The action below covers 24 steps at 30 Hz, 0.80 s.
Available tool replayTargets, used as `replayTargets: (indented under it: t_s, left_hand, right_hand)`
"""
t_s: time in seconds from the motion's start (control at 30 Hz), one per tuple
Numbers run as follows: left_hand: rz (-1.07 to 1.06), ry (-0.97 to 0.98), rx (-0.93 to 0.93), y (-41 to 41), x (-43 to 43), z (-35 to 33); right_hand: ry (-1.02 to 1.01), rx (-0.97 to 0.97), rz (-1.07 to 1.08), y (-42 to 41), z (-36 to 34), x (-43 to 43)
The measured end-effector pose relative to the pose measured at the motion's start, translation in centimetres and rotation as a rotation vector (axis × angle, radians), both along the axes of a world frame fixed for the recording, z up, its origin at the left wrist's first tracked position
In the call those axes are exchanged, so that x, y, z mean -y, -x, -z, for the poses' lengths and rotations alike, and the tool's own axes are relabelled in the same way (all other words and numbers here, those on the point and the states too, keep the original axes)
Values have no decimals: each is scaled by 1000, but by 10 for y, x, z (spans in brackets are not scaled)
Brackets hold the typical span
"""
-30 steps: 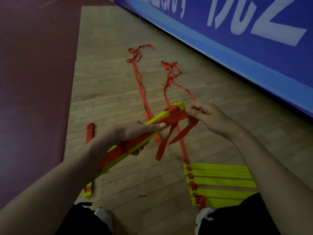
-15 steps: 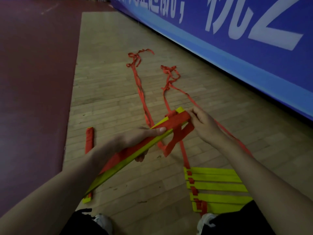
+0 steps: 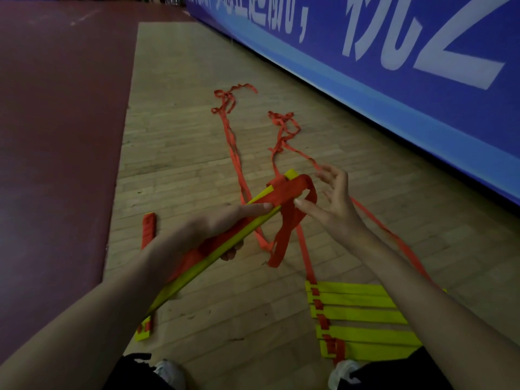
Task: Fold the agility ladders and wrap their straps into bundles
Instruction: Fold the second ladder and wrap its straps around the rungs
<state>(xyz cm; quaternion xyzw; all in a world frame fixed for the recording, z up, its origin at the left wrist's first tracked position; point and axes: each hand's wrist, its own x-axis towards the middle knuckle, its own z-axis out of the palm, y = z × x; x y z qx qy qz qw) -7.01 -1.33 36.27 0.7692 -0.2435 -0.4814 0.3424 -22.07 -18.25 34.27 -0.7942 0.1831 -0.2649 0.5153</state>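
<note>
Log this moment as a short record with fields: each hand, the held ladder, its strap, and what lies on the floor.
Left hand: grips the folded ladder, thumb pressing on the red wrap
Right hand: fingers spread, thumb against the strap loop
Strap: wound round the ladder's far end, one loop hanging down
Floor: second ladder lying flat at right; loose straps trailing away
Backdrop: blue banner

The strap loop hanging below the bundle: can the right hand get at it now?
Probably yes. The right hand is open right beside the bundle, which the left hand grips, and nothing stands between it and the loop.
</note>
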Motion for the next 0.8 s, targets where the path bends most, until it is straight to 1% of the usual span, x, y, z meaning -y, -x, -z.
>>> replayTargets:
  t_s: [0.07, 0.1, 0.17, 0.2, 0.23, 0.3, 0.33, 0.37, 0.47, 0.57, 0.7, 0.8]
  left_hand:
    - [31, 3, 10, 1, 1, 1]
    - [46, 4, 21, 2, 1, 2]
    - [55, 6, 53, 2, 2, 3]
    - [55, 9, 77, 1, 2, 4]
    - [49, 12, 110, 0, 3, 4]
    - [17, 15, 184, -3, 3, 5]
    - [6, 9, 217, -4, 3, 5]
    - [5, -1, 245, -6, 2, 5]
    - [35, -33, 304, -5, 3, 7]
    - [61, -57, 345, -1, 5, 10]
    - [74, -65, 389, 0, 5, 13]
    - [70, -54, 372, -2, 3, 15]
  right_hand:
    - [-180, -39, -98, 0, -5, 4]
    - [-225, -53, -119, 0, -6, 5]
    - [-234, -59, -105, 0, -6, 8]
    - [-203, -58, -95, 1, -5, 11]
    - [-130, -68, -94, 2, -4, 14]
    - [65, -141, -116, 8, -4, 21]
    - [109, -179, -146, 12, -4, 24]
    - [96, -218, -191, 14, -4, 26]
    - [-114, -314, -334, 17, -5, 19]
    - [-252, -327, -334, 12, -2, 7]
    - [-288, -320, -312, 6, -1, -1]
    - [-227, -333, -338, 4, 5, -2]
